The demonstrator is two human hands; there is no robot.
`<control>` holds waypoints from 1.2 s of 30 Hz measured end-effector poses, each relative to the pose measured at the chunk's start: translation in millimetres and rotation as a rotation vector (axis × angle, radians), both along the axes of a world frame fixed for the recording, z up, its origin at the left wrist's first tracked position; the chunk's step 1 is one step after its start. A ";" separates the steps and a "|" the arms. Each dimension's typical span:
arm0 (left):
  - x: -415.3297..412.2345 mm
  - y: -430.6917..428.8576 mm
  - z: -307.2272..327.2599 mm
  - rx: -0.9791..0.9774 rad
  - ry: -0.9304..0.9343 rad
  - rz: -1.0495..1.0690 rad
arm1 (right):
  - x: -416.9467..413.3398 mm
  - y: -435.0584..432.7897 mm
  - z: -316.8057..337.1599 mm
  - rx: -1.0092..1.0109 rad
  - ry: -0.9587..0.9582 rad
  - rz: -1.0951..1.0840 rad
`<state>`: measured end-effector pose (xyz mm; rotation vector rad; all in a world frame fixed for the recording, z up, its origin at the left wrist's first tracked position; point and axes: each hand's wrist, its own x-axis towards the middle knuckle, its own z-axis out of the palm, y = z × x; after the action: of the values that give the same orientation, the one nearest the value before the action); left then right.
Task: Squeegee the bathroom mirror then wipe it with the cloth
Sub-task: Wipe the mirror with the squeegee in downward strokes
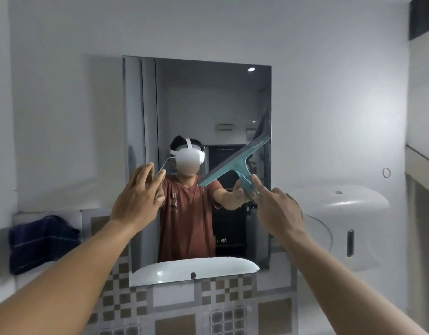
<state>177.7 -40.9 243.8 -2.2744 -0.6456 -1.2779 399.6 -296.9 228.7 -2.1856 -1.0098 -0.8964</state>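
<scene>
The rectangular mirror (196, 97) hangs on the white wall ahead of me. My right hand (277, 209) grips the handle of a teal squeegee (235, 163), index finger stretched along it. The blade slants from lower left to upper right across the mirror's right half, near or on the glass. My left hand (138, 194) is raised in front of the mirror's left edge, fingers apart, holding nothing. A dark blue cloth (39, 240) lies folded on the ledge at the far left. The mirror reflects a person in a red shirt.
A white basin (339, 201) sits on the wall to the right, with a white dispenser (351, 243) below it. Checkered tiles (184, 303) cover the wall under the mirror. A ledge (421, 158) juts out at the right edge.
</scene>
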 end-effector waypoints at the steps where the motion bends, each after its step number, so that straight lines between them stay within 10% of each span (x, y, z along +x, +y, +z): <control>1: -0.5 0.0 0.8 0.002 0.005 0.001 | -2.2 0.9 -5.0 0.007 0.023 0.006; 36: -23.2 8.9 31.7 0.115 0.135 -0.057 | -113.3 111.0 -100.9 0.478 0.620 0.423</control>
<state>154.5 -32.0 275.5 -2.2751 -0.4515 -1.1443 286.3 -185.9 127.9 -1.5936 -0.7920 -0.1995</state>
